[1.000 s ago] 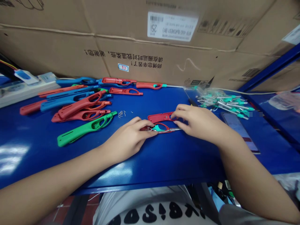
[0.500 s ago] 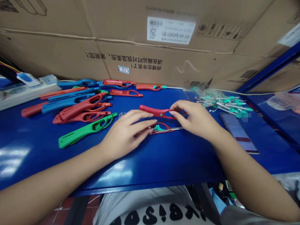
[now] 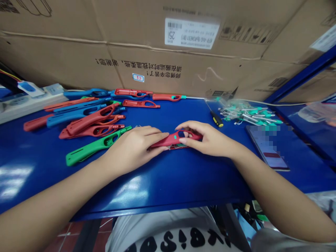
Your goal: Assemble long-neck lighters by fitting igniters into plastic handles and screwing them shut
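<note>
While the left hand (image 3: 139,145) closes its thumb and fingers around the left end of a curved, glossy red plastic handle shell (image 3: 168,140), the right hand (image 3: 208,140) pinches the looped end of the same piece, its thumb and fingers only slightly apart with the plastic between them. The shell lies over the near middle of the glossy blue tabletop (image 3: 157,189), directly above a second red plastic half (image 3: 180,147), whose edge shows just below it (whether the two halves touch all along, I cannot tell).

To the left of the hands lies a slotted green plastic handle (image 3: 90,149) with a looped end, just beside the left hand. Behind it is a loose pile of red and blue plastic handles (image 3: 86,115). Some small silver metal pins (image 3: 137,126) are partly hidden behind the left hand.

Beyond the right hand rests a black-and-yellow screwdriver (image 3: 216,119), near a heap of slim silver metal rods with teal plastic parts (image 3: 252,113). A dark-edged rectangular phone (image 3: 265,145) lies to the right of the right hand, near the heap. A large brown cardboard box (image 3: 141,35) with upside-down printing stands behind everything.
</note>
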{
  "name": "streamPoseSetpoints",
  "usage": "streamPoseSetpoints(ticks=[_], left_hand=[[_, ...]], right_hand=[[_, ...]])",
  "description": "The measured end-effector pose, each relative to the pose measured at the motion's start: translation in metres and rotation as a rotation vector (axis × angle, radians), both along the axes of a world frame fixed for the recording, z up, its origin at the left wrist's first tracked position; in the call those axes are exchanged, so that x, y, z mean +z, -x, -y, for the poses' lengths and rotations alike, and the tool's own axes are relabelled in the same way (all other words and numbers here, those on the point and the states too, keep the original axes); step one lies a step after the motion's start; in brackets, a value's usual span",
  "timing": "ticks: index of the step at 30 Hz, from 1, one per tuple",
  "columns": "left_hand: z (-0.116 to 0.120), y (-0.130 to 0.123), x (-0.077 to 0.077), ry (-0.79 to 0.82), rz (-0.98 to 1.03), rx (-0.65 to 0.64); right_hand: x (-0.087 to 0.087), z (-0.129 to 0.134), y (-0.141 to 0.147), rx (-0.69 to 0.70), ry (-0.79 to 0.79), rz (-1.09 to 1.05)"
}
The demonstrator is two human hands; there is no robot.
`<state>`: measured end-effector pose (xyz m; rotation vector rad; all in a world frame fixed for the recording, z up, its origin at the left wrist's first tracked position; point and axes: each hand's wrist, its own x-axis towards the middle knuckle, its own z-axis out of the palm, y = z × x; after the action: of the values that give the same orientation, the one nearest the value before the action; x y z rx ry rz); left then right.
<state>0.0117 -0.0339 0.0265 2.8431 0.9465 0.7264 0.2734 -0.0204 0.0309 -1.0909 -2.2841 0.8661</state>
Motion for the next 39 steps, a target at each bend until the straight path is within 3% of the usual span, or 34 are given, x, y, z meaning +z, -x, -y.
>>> streamPoseSetpoints(ticks=[3,7,34,39], left_hand=[[-0.0004,0.0007,0.0009,0.064,-0.049,0.013],[-0.0013,0.0017,-0.0027,0.112,-0.127,0.026],[-0.0018,0.0015,-0.0007,0.180,-0.171,0.070],[0.0006,-0.0003,-0.0013,0.123,-0.224,0.085]], right_hand=[[0.0007,0.0011,-0.0014,0.111,-0.094,0.127],[-0.0032,0.0006,-0.0015,0.154,-0.125,0.172],[-0.0087,-0.0022,-0.0002,0.152,-0.220,0.283],[-0.0056,0.0009,0.0020,0.148,-0.304,0.411]])
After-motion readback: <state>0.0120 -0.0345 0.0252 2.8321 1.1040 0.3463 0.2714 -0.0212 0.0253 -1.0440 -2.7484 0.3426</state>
